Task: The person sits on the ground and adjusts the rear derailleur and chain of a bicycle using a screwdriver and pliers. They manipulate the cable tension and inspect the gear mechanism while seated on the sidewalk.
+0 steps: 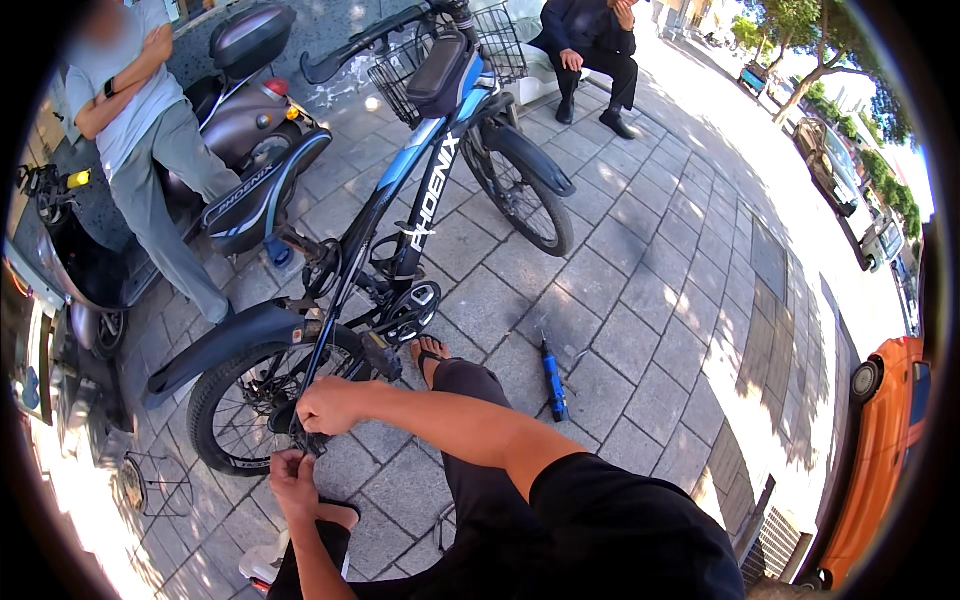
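A black and blue bicycle (408, 215) stands on the pavement before me, with its rear wheel (215, 425) nearest. At the rear hub my right hand (335, 405) is closed, its fingers curled by the frame end; whatever it grips is hidden. Just below it, my left hand (293, 485) is pinched beside the rear derailleur (312, 442). I cannot make out what lies between its fingers. The dark rear mudguard (235, 340) arches over the wheel. To the right of the pedal and crank (412, 310), a blue and black handheld tool (553, 382) lies on the paving.
A person with folded arms (150, 130) stands at the left beside a parked scooter (245, 120). Another person (590, 50) sits at the back. A wire stool-like frame (155, 485) is at the lower left, and an orange vehicle (880, 450) at the far right.
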A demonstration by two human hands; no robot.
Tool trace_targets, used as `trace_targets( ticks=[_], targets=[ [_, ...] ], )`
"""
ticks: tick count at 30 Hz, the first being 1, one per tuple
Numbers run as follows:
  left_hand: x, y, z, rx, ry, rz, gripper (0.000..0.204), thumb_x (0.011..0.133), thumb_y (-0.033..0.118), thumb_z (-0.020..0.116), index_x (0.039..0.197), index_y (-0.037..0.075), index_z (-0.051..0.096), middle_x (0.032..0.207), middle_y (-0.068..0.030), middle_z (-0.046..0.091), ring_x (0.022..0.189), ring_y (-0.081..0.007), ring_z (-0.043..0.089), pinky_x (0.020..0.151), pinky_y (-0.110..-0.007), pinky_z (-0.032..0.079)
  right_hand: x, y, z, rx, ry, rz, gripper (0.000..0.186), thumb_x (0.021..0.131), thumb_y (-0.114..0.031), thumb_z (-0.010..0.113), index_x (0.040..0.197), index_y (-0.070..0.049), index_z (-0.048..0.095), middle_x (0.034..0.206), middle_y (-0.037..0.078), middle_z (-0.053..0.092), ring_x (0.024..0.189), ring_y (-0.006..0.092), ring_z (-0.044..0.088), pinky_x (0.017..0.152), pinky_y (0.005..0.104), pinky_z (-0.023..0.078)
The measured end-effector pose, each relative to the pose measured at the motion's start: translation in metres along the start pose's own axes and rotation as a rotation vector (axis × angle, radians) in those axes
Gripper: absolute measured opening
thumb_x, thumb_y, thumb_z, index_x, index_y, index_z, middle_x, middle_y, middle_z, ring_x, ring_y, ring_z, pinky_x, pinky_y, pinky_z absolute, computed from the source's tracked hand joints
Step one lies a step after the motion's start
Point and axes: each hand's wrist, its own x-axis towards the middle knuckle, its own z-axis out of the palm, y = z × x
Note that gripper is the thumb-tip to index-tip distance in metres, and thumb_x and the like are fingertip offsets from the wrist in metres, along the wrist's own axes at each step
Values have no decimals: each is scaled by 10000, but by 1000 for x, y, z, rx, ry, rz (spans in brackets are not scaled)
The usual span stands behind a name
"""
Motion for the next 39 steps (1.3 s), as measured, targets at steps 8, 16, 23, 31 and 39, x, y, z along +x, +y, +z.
trace_targets(
  ticks=[8, 16, 23, 31, 39],
  targets=[
    [14, 9, -8, 24, 9, 18, 186, 871, -1, 777, 961, 16, 615, 796, -9, 630, 676, -71, 559, 626, -252, 475, -4, 9, -23, -89, 52, -86, 155, 847, -209, 688, 931, -103, 764, 944, 84, 739, 991, 272, 669, 1017, 432, 390],
    [18, -12, 10, -110, -52, -74, 167, 879, 12, 773, 986, -1, 645, 807, -17, 665, 686, -69, 588, 631, -240, 481, -9, 12, -20, -216, 120, -94, 99, 797, -157, 668, 816, -122, 759, 868, 64, 724, 981, 255, 641, 968, 434, 379],
    [24, 7, 24, -103, -115, -145, 172, 893, 24, 778, 1014, -6, 659, 805, -7, 671, 684, -74, 598, 627, -239, 485, -4, 15, -18, -454, -59, -57, 88, 751, -148, 692, 787, -156, 772, 846, 20, 734, 1008, 218, 629, 969, 418, 355],
    [38, 0, 35, -192, -144, -222, 167, 908, 44, 783, 1012, 14, 656, 791, 2, 660, 638, -62, 578, 587, -221, 466, -7, 30, -20, -591, 36, 12, 92, 732, -144, 720, 807, -157, 772, 842, -21, 718, 1008, 196, 631, 981, 426, 374],
    [47, 2, 39, -204, -99, -256, 158, 896, 25, 771, 1000, -3, 656, 772, -27, 664, 562, -79, 590, 500, -233, 485, -10, -6, -17, -441, 687, -84, 174, 845, -248, 707, 855, -78, 742, 830, 93, 724, 975, 273, 669, 964, 405, 478]
  ],
)
